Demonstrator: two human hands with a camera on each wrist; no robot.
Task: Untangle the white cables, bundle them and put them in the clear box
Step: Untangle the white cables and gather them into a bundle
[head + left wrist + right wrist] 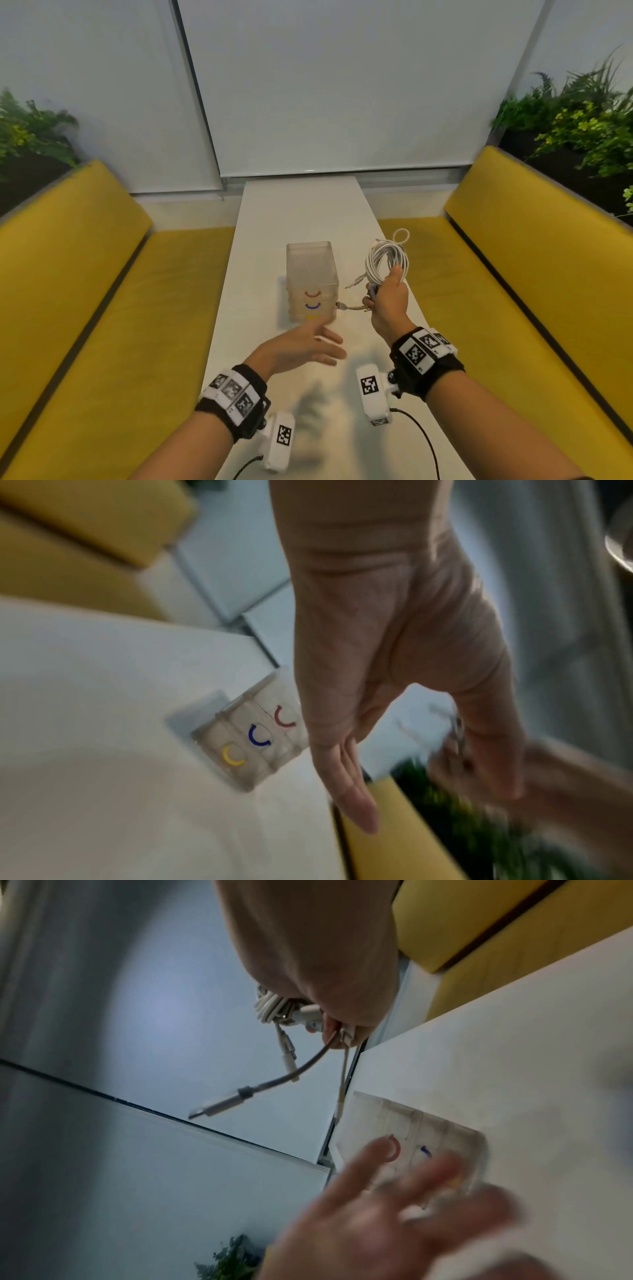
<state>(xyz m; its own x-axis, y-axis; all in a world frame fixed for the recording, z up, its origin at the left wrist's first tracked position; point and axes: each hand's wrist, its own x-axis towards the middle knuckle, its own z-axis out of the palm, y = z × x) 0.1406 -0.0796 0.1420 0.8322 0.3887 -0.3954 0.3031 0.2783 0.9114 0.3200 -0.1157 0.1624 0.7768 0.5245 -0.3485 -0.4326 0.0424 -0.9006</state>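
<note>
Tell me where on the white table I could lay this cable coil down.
Bare tabletop lies beyond the clear box, toward the blinds. Around the box it is crowded: the left hand in front, the right hand gripping the cable coil beside it.

White cables (387,262), coiled. Clear box (311,270), marked with red arc (312,294), blue arc (311,306), yellow arc (312,317). White counter (301,212). Yellow benches (534,260). Black wristbands (428,363) with black-and-white square code tags. Green plants (579,120).
</note>
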